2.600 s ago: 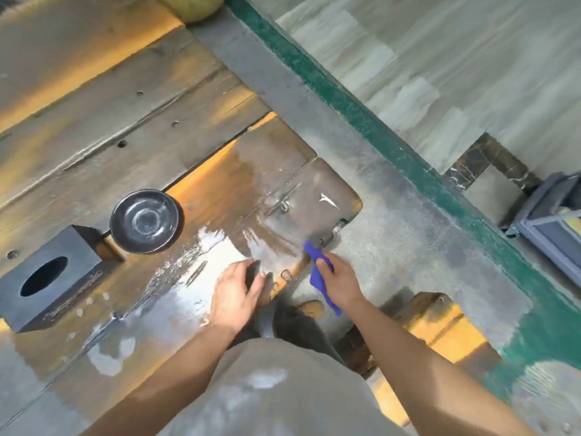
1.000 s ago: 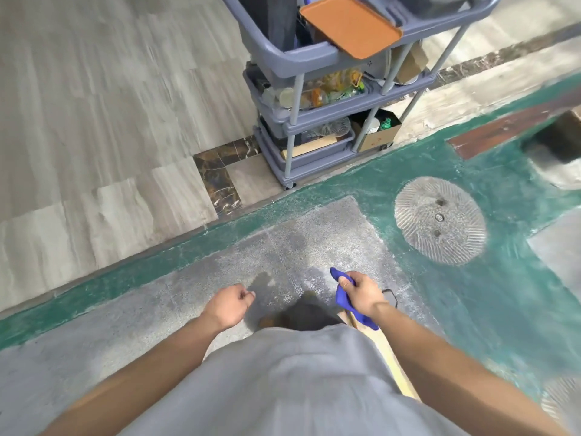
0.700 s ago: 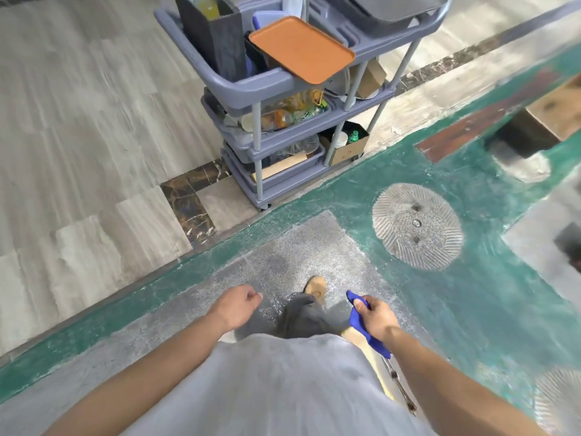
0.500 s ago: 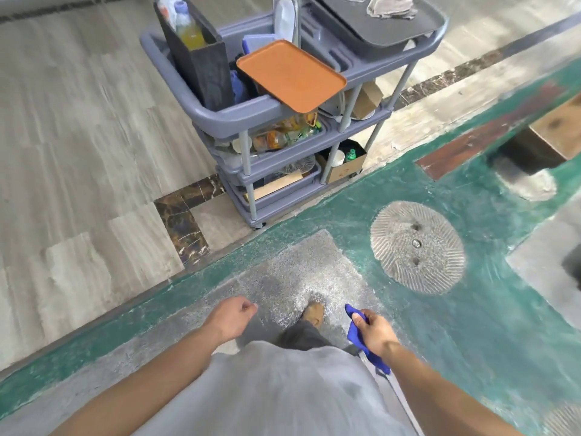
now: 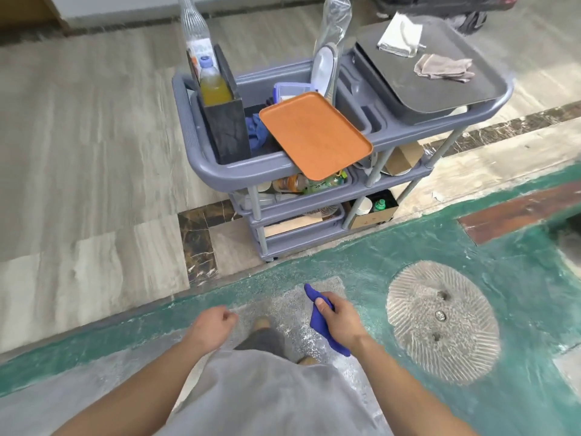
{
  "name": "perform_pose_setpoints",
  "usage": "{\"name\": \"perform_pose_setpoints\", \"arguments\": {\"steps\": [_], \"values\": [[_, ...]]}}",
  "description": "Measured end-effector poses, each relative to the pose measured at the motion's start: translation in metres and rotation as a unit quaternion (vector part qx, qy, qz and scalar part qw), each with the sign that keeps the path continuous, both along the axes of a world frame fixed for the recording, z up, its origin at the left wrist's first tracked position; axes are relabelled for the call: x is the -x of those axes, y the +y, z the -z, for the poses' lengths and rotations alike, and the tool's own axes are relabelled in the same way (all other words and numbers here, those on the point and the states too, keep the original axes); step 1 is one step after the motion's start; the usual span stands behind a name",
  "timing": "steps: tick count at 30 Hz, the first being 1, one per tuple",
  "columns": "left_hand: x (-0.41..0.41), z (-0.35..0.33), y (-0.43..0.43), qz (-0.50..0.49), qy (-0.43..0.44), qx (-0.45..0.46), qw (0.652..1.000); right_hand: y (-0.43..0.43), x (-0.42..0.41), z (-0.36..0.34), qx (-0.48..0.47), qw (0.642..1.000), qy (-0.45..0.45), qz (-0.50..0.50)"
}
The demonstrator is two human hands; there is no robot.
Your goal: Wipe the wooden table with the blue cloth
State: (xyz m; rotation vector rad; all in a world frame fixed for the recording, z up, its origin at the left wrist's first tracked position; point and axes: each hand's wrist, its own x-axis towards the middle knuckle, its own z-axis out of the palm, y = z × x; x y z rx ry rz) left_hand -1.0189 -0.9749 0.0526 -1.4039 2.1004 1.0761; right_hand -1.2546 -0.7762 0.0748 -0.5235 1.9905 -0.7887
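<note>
My right hand (image 5: 341, 319) is shut on the blue cloth (image 5: 319, 320), which is bunched up and sticks out above and below my fist, over the grey and green floor. My left hand (image 5: 212, 327) hangs beside it as a loose fist with nothing in it. The wooden table is out of view. I stand facing a grey three-tier cart (image 5: 207, 166).
On the cart's top tier lie an orange tray (image 5: 314, 133), a dark box holding bottles (image 5: 224, 121), and a dark tray (image 5: 440, 73) with cloths. Its lower shelves hold bottles, cups and boxes. A round stone disc (image 5: 440, 319) is set in the green floor on the right.
I have turned from the wooden table, which has left view, and come closer to the cart. My left hand lifted off the table and curled shut; my right hand still holds the cloth.
</note>
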Motion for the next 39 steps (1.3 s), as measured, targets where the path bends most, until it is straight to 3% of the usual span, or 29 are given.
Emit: {"name": "perform_pose_setpoints", "arguments": {"steps": [6,11,15,20,23,25,33,39], "values": [[0.085,-0.040,-0.055,-0.013,0.062,0.060,0.996,-0.081,0.068,-0.038,0.144,0.985,-0.046,0.077],[0.182,-0.072,-0.110,-0.034,0.177,0.181,0.967,-0.151,0.125,-0.090,0.297,0.927,-0.187,0.130],[0.248,-0.075,-0.154,-0.025,0.212,0.273,0.938,-0.207,0.180,-0.123,0.337,0.927,-0.115,0.118],[0.288,-0.054,-0.189,0.026,0.138,0.313,0.939,-0.283,0.255,-0.119,0.272,0.953,0.066,0.115],[0.296,-0.045,-0.193,0.050,0.096,0.323,0.940,-0.324,0.291,-0.101,0.206,0.947,0.246,0.009],[0.297,-0.042,-0.193,0.055,0.095,0.334,0.936,-0.345,0.304,-0.091,0.155,0.933,0.321,-0.049],[0.297,-0.037,-0.194,0.063,0.071,0.346,0.934,-0.372,0.302,-0.062,0.035,0.870,0.412,-0.270],[0.300,-0.038,-0.191,0.062,0.057,0.372,0.925,-0.364,0.290,-0.051,-0.021,0.855,0.400,-0.330]]}}
